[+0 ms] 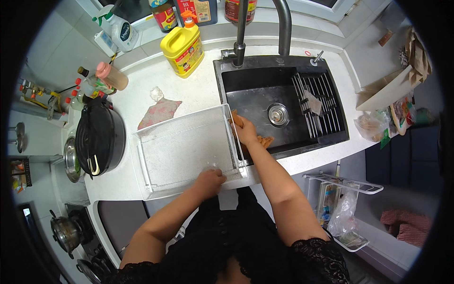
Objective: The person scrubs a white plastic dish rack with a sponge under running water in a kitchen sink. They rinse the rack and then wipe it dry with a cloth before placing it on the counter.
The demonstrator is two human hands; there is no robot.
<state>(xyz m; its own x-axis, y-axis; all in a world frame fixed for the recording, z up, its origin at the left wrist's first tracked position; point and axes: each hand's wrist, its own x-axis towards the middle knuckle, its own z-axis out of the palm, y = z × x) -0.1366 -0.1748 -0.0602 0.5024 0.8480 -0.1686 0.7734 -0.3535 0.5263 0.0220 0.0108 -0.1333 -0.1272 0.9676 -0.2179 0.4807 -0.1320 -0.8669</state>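
Observation:
A white wire-mesh basket [188, 149] lies on the counter, its right end reaching over the sink's left edge. My left hand [209, 183] grips the basket's near rim with the fingers curled over it. At the right end, my right hand [245, 131] holds an orange-brown cloth [266, 141] against the basket's outer side. Part of the cloth hangs below the hand into the black sink [252, 94]; the rest is hidden by the hand and wrist.
A patterned cloth [160, 113] lies behind the basket. Near the sink stands a yellow detergent jug [183, 49]. The grey faucet [240, 42] rises behind the sink, and a roll-up rack [312, 103] spans its right side. A black lidded pot [101, 136] is at left.

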